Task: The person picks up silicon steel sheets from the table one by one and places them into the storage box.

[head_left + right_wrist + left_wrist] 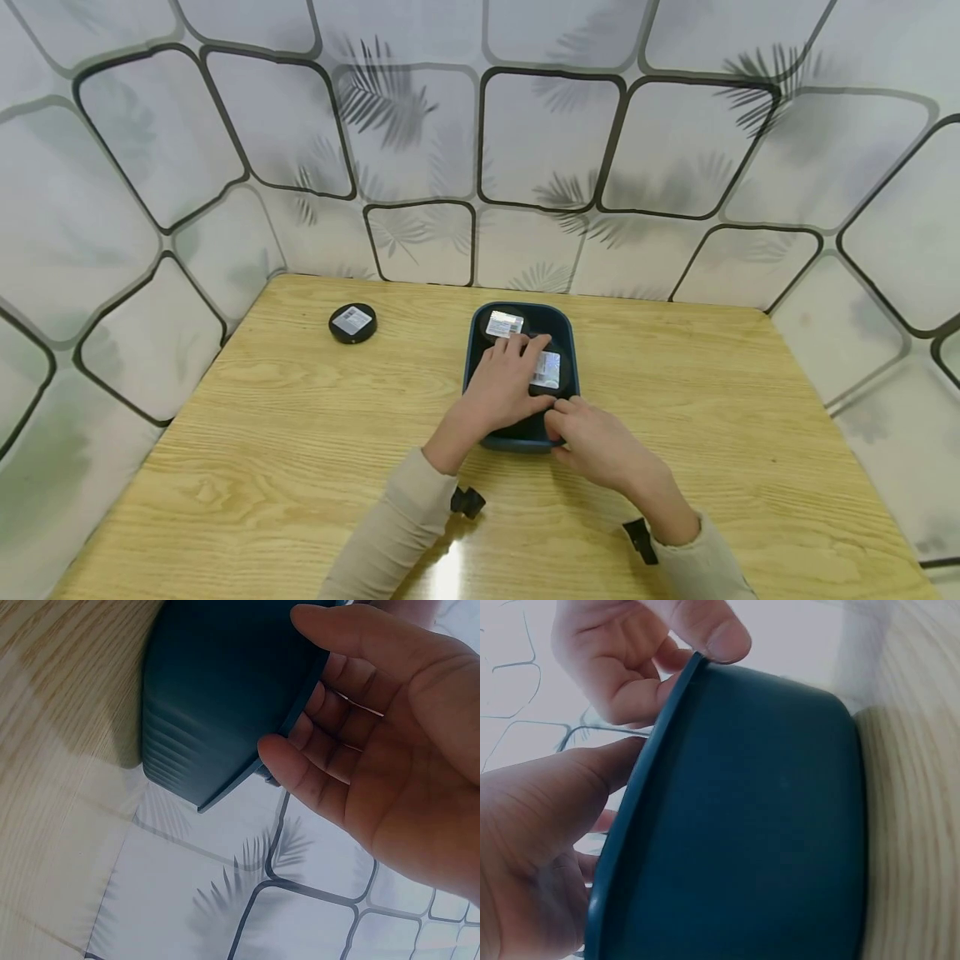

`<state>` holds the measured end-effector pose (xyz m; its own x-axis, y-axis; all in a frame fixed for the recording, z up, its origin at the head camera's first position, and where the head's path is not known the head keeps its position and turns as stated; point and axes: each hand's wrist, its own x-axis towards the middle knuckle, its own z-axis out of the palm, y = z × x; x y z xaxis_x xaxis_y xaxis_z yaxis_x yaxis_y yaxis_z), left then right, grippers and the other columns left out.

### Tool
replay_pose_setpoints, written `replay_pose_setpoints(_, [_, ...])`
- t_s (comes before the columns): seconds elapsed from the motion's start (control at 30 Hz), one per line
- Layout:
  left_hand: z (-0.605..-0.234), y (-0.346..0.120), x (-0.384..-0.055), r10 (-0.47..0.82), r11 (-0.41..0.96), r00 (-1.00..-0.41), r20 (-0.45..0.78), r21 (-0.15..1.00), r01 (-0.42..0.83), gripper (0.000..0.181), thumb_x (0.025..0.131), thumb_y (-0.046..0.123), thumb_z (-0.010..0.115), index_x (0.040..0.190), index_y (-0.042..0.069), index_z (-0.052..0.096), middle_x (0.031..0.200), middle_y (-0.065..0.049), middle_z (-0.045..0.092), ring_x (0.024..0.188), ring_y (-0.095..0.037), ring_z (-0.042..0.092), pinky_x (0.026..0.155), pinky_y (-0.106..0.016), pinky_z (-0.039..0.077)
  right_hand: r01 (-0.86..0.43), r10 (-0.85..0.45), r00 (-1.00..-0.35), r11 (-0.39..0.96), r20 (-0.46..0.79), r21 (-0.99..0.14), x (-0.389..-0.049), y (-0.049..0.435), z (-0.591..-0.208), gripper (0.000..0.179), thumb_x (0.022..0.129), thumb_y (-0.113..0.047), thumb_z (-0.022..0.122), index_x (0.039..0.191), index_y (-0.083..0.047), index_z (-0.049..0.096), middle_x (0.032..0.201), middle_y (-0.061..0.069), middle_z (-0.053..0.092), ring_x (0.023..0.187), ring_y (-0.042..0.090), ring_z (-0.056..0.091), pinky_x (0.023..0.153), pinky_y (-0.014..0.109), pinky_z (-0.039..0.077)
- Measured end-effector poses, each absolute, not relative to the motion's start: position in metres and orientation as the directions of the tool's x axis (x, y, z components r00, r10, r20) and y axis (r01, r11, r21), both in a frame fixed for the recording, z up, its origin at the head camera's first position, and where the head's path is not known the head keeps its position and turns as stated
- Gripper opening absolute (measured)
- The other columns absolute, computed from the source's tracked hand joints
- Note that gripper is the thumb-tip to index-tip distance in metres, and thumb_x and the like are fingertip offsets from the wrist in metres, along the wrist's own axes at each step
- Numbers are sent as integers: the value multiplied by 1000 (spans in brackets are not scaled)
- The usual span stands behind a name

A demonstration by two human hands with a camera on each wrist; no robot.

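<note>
A dark blue plastic bin (517, 445) stands on the table, with two round black discs inside. My left hand (501, 385) reaches over its left rim, thumb and forefinger spanning the nearer disc (547, 371), which bears a silvery label. Behind those fingers lies the farther disc (505, 323), its white label up. At the near right corner, my right hand (603, 443) grips the bin's rim. In the right wrist view its thumb lies outside the wall and the other fingers curl inside. The left wrist view shows the bin's outer wall (757, 810), which hides the discs.
A third black disc (352, 323) with a white label lies on the wooden table (300, 433), left of the bin. A patterned cloth wall (551, 137) with leaf prints closes off the back and sides. Small black straps (468, 502) sit at both wrists.
</note>
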<state>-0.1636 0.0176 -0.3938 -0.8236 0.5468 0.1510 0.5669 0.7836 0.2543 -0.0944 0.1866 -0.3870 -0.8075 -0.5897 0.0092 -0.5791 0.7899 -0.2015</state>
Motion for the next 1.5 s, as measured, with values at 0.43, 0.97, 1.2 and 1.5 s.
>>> replay_pose_setpoints(0.43, [-399, 27, -163, 525, 792, -835, 165, 263, 551, 82, 88, 50, 71, 153, 17, 33, 143, -14, 46, 123, -33, 49, 100, -45, 46, -584, -595, -804, 786, 8, -201, -94, 186, -387, 24, 80, -11, 82, 80, -14, 58, 82, -5, 53, 74, 14, 45, 64, 28, 44])
replay_pose_setpoints(0.97, [-401, 36, -173, 512, 808, -851, 116, 272, 523, 80, 88, 51, 70, 152, 18, 35, 142, -14, 48, 121, -32, 51, 99, -45, 46, -586, -597, -802, 787, 5, -192, -93, 186, -386, 24, 79, -10, 82, 80, -14, 58, 81, -3, 53, 74, 14, 46, 65, 30, 45])
replay_pose_setpoints(1.2, [-405, 41, -175, 448, 842, -892, 57, 307, 443, 80, 88, 51, 69, 151, 17, 33, 141, -16, 48, 121, -32, 51, 102, -45, 45, -594, -599, -800, 784, 28, -180, -94, 186, -388, 25, 78, -10, 83, 80, -13, 59, 80, -3, 53, 73, 14, 47, 65, 30, 46])
replay_pose_setpoints(1.5, [-407, 45, -174, 379, 885, -925, 7, 288, 365, 78, 88, 50, 70, 149, 14, 36, 137, -18, 49, 115, -33, 53, 93, -40, 51, -599, -604, -796, 779, 34, -188, -93, 186, -388, 25, 78, -9, 83, 79, -13, 58, 80, -3, 53, 73, 13, 46, 65, 29, 45])
